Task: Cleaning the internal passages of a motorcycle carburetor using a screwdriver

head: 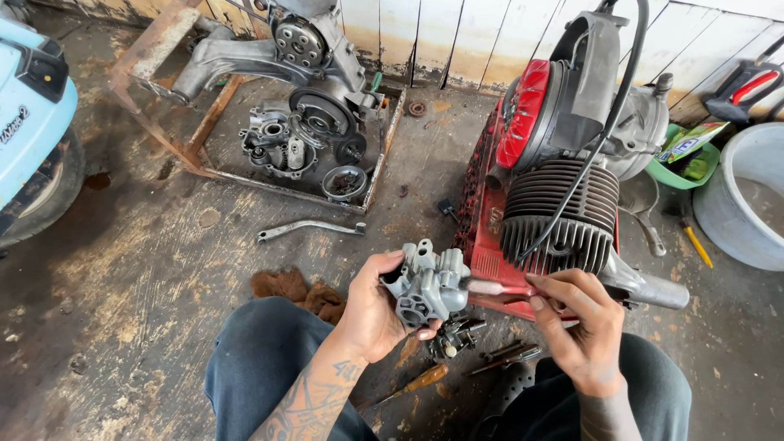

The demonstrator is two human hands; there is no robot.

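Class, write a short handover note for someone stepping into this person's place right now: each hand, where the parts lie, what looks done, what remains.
Left hand: closed around a grey cast metal carburettor body, held above the lap.
Right hand: pinching a thin red-handled tool, tip at the body's side.
Small loose parts and a wooden-handled screwdriver lie on the floor between the knees; the finned engine sits just beyond.
Done: body is off the engine.
Left: work on it is unfinished, parts still loose.

The left hand (371,314) holds a carburettor body (426,283); to its right the right hand (576,322) holds a brush (490,287) against it, the engine (563,163) behind them.
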